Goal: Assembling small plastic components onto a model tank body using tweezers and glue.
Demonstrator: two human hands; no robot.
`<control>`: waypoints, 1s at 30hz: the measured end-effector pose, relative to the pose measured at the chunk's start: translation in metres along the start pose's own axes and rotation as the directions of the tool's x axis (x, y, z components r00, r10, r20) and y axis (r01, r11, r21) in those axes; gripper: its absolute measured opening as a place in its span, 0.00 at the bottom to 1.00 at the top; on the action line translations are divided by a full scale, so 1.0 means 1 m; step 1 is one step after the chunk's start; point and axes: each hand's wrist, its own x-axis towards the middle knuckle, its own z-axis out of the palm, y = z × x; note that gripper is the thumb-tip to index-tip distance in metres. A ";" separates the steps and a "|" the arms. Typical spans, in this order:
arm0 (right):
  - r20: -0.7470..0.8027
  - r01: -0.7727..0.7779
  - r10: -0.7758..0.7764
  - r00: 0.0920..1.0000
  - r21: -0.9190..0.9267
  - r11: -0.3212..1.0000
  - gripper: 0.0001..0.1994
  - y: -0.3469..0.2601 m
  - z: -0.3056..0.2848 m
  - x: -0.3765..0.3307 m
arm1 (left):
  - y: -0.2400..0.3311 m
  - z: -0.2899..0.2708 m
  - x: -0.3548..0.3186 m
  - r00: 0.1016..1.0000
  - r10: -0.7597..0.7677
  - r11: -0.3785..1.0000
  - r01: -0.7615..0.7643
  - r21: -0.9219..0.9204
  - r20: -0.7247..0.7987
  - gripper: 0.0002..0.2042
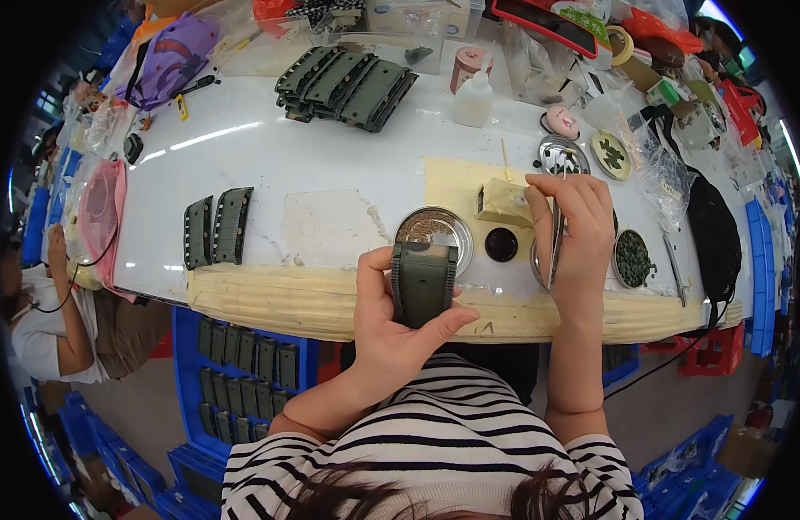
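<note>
One dark-green plastic casing sits clasped in your left hand near the taped table edge, likely for a steady view, while your right hand pinches tweezers, tips hard to make out

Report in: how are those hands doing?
Left hand holding green part. Right hand holding tweezers, apart from it. Round dish partly hidden behind the part.

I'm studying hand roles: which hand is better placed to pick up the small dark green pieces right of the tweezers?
Likely the right hand: it holds tweezers and is nearer the dark green pieces. The left hand is occupied, gripping a green curved part.
</note>
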 end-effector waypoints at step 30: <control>-0.126 -0.084 0.100 0.987 0.128 0.988 0.09 -0.001 -0.013 -0.010 | 0.050 -0.130 0.059 0.853 0.520 0.122 -0.016 0.992 -0.050 0.14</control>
